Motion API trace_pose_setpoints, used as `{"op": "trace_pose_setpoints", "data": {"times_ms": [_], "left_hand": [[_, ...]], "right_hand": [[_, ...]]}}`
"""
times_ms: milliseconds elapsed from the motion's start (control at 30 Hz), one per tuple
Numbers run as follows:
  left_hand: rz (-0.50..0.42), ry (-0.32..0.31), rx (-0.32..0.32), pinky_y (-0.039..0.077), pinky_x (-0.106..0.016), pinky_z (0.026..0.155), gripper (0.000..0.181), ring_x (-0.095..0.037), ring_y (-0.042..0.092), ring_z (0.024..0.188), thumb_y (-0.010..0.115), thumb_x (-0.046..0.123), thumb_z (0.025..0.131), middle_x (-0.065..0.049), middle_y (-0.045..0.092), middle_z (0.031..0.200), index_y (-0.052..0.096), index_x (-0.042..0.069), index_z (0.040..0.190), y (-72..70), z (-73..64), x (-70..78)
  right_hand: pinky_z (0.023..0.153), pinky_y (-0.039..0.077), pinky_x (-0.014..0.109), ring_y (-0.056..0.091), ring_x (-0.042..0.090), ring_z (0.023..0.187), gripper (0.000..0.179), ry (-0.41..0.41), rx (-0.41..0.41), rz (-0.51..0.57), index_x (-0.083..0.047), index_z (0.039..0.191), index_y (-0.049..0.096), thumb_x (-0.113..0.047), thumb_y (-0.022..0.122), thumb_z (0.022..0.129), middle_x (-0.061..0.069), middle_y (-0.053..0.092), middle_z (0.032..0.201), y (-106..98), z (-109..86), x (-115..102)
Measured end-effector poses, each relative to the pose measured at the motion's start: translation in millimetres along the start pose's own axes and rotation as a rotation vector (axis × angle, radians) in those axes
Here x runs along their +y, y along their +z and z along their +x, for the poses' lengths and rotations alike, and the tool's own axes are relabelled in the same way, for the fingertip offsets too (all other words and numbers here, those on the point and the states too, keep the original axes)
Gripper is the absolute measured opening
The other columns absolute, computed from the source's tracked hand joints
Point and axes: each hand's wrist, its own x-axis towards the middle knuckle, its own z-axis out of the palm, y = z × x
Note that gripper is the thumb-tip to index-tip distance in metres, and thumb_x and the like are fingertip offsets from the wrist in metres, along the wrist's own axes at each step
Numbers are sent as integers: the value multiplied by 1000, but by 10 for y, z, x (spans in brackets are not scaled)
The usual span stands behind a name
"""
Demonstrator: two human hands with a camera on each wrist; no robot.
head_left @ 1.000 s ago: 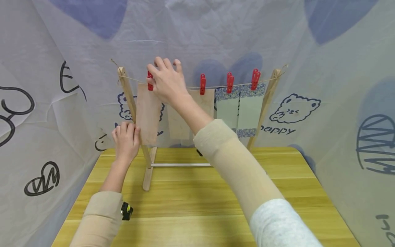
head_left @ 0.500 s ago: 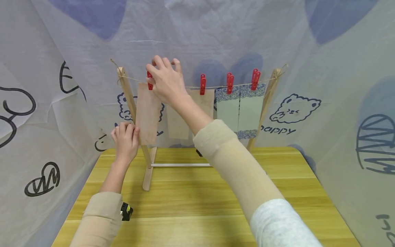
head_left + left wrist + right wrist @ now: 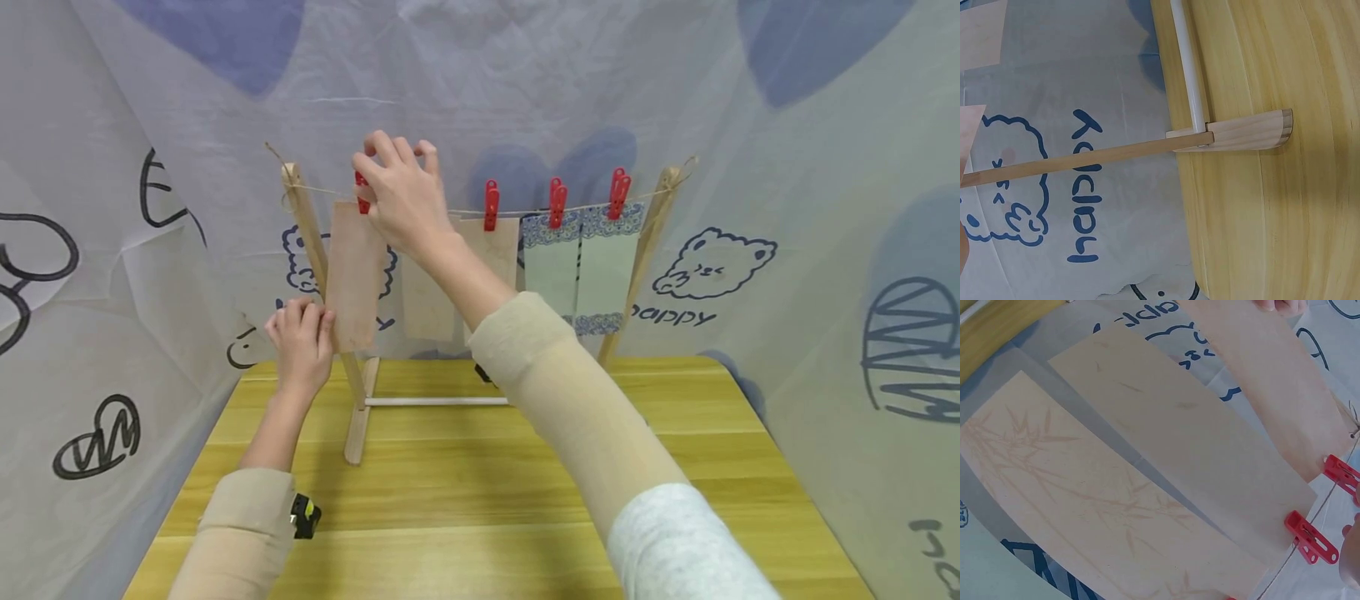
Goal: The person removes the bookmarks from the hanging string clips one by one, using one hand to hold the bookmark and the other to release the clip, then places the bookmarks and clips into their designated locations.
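Note:
My right hand (image 3: pixel 408 196) pinches a red clothespin (image 3: pixel 362 193) at the top of the leftmost plain beige paper sheet (image 3: pixel 352 275), on a string tied between two wooden posts. Lower down, my left hand (image 3: pixel 302 342) pinches the sheet's left edge near its bottom, beside the left post (image 3: pixel 309 229). The right wrist view shows this clothespin (image 3: pixel 1340 474) over the sheet's corner, with part of my right hand (image 3: pixel 1351 556) at the frame's edge. Another clothespin (image 3: pixel 1310 537) grips the neighbouring beige sheet (image 3: pixel 1179 431); my right hand hides it in the head view.
Further right hang a bamboo-patterned beige sheet (image 3: pixel 1079 481) and two pale sheets with blue floral ends (image 3: pixel 609 267), each under a red clothespin. A white rod (image 3: pixel 438 402) joins the stand's feet on the wooden table (image 3: pixel 450 475). A black object (image 3: pixel 305 517) shows by my left sleeve.
The lower end of the leftmost sheet and my left hand have shifted slightly left. My right hand stays at the same clothespin, and the whole view has drifted a little.

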Motion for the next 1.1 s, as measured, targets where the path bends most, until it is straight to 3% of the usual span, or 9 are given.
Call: {"op": "trace_pose_setpoints", "data": {"times_ms": [200, 500, 733, 1100], "left_hand": [[-4, 6, 12, 19, -57, 87, 43, -38, 36, 85, 35, 35, 97, -20, 43, 96, 50, -4, 87, 0, -3, -2], [2, 3, 39, 19, -56, 85, 27, -38, 36, 84, 45, 21, 96, -21, 42, 96, 49, -4, 87, 0, -13, 2], [14, -1, 13, 19, -56, 86, 45, -39, 37, 87, 34, 36, 98, -21, 42, 97, 50, -4, 87, -20, -11, -8], [3, 9, 55, 19, -56, 84, 32, -38, 36, 85, 42, 26, 96, -21, 42, 96, 48, -4, 85, -14, -28, 5]], "right_hand": [[101, 14, 37, 36, 13, 117, 23, -8, 42, 23, -25, 115, 54, -31, 40, 97, -6, 41, 128, -7, -20, 23], [100, 17, 37, 38, 15, 115, 23, -42, 119, 39, -23, 113, 57, -31, 44, 97, -5, 43, 126, -15, -35, 42], [98, 17, 38, 38, 16, 115, 23, -58, 174, 37, -21, 113, 58, -29, 46, 96, -3, 45, 128, -36, -67, 73], [97, 19, 37, 42, 15, 111, 19, -68, 285, 58, -18, 105, 61, -28, 47, 95, -2, 49, 123, -66, -105, 115]]}}
